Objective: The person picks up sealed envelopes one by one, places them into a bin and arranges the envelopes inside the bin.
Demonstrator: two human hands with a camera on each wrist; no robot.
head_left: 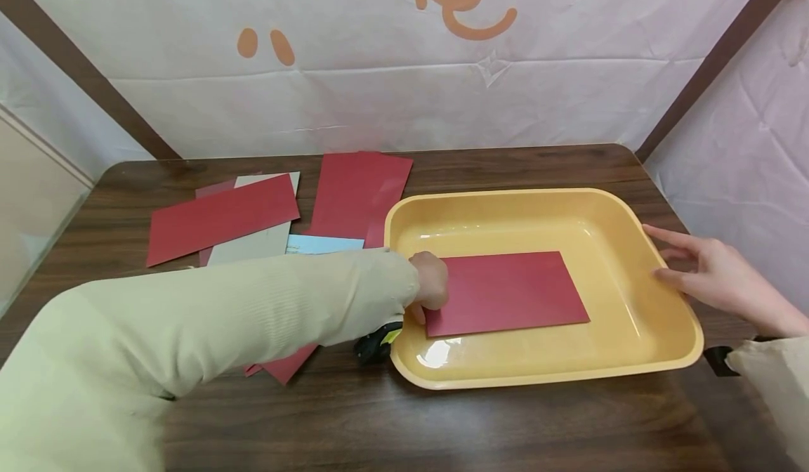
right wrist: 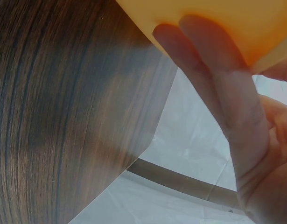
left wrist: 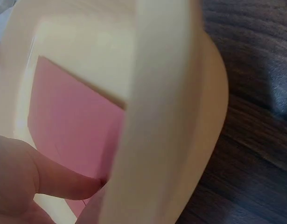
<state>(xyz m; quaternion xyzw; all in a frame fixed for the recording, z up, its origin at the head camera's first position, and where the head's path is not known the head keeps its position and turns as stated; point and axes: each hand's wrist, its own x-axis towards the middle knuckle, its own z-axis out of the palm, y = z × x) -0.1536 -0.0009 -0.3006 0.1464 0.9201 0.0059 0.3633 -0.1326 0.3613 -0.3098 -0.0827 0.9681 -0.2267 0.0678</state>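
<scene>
A yellow tray holds a flat red paper piece. At the tray's left end my left hand reaches inside and pinches the paper's left end between thumb and finger; the fingertips are partly hidden. My right hand holds the tray's right wall, its thumb over the rim and the other fingers against the outer side. The right wrist view shows those fingers nearly straight on the tray's underside.
Left of the tray, red pieces overlap a grey sheet on the wooden table. More red pieces lie behind the tray's left corner, beside a light blue piece. My left sleeve covers part of the pile. A white printed sheet hangs behind.
</scene>
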